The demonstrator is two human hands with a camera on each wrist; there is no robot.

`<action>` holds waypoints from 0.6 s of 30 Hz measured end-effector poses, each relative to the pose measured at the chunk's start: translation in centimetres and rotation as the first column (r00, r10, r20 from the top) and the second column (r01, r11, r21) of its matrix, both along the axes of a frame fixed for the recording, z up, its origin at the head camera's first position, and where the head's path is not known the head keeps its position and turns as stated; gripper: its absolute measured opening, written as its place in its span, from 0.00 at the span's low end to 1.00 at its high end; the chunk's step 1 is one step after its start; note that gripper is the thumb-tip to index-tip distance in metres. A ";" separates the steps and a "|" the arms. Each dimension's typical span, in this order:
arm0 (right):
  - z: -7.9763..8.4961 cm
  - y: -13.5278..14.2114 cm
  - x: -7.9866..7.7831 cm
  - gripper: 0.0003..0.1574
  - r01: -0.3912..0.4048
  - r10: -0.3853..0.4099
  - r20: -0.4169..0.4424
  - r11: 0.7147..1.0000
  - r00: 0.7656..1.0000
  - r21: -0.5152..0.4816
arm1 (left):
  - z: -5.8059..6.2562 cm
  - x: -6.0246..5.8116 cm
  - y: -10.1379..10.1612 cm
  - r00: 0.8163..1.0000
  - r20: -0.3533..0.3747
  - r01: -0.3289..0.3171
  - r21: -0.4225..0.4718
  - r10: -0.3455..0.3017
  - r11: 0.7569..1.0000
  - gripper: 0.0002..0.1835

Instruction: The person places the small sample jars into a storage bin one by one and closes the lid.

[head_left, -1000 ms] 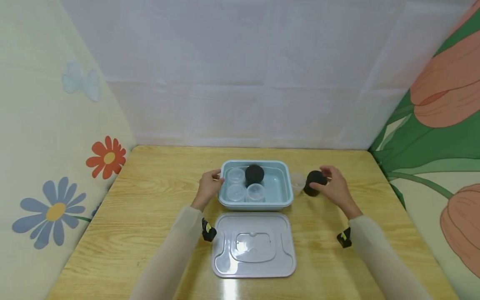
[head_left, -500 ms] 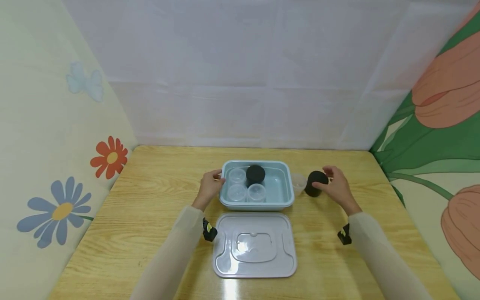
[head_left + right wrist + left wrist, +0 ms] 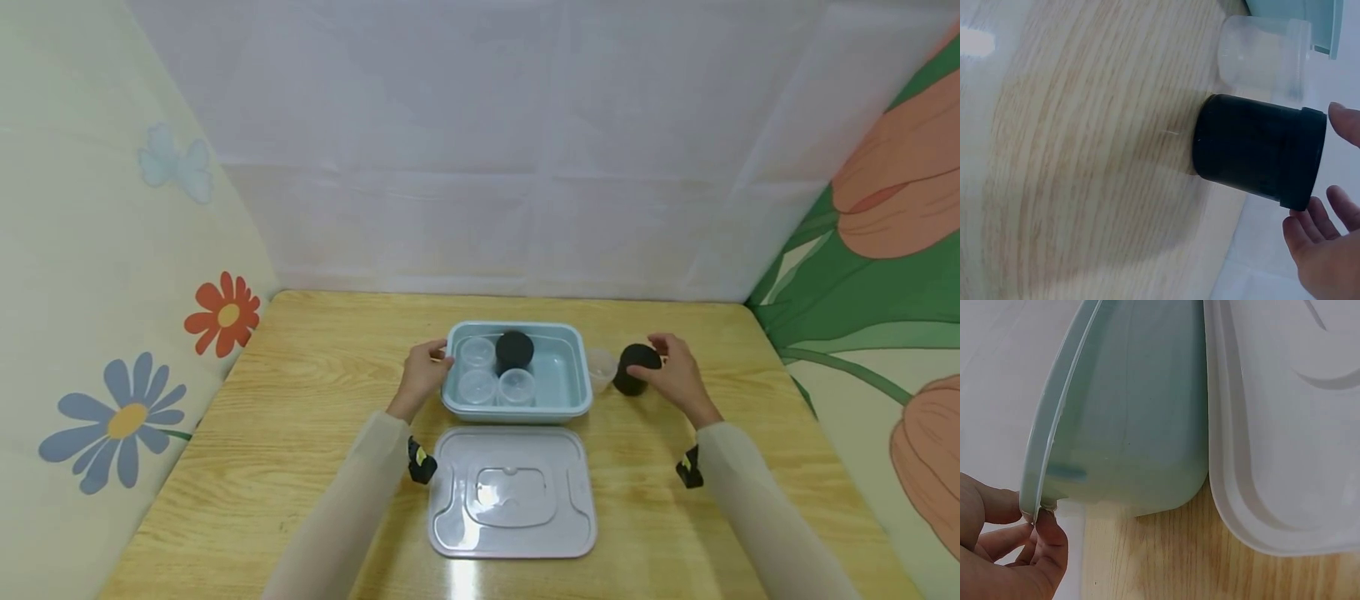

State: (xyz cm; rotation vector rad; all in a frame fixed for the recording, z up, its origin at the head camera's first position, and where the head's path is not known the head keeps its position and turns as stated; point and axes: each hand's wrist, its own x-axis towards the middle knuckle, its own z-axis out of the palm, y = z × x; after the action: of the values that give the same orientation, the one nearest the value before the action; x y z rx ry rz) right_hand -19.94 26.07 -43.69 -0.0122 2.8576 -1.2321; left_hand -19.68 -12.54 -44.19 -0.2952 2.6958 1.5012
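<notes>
In the head view my left hand (image 3: 422, 377) is at the left side of a light blue plastic box (image 3: 555, 412). The left wrist view shows thumb and fingers pinching the box's rim (image 3: 1038, 456). Inside the box stand three clear plastic jars (image 3: 516, 387) and a black jar (image 3: 514, 350). My right hand (image 3: 675, 379) is around the top of another black jar (image 3: 628, 381), which stands on the table. In the right wrist view its thumb and fingers are at opposite edges of the jar's black lid (image 3: 1304, 159).
A clear jar (image 3: 600, 372) stands between the box and the held black jar. The box's pale lid (image 3: 512, 500) lies flat in front of it on the wooden table (image 3: 322, 350). A white cloth (image 3: 420, 192) hangs behind, with flowered cloths at both sides.
The whole head view has shifted slightly, so everything appears a little further right. Hands, box and jars keep their places relative to each other.
</notes>
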 end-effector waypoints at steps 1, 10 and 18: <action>-0.1 0.0 0.0 0.45 0.001 -0.001 0.003 1.000 1.000 0.002 | 0.0 0.0 0.0 1.000 0.000 0.001 0.001 -0.001 1.000 0.22; -0.9 0.1 0.0 0.47 0.004 -0.003 0.021 1.000 1.000 -0.015 | -0.1 0.1 0.1 1.000 -0.023 0.001 0.009 -0.001 1.000 0.21; -1.8 0.2 -0.1 0.49 0.011 -0.011 0.025 1.000 1.000 -0.014 | -0.4 0.0 0.0 0.999 -0.034 0.002 0.008 -0.002 1.000 0.21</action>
State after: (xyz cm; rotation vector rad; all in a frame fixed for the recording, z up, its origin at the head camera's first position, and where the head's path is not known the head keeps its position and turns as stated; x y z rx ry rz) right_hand -20.04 26.25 -45.48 0.0183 2.8311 -1.2457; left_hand -19.69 -12.54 -44.56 -0.2684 2.7144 1.5303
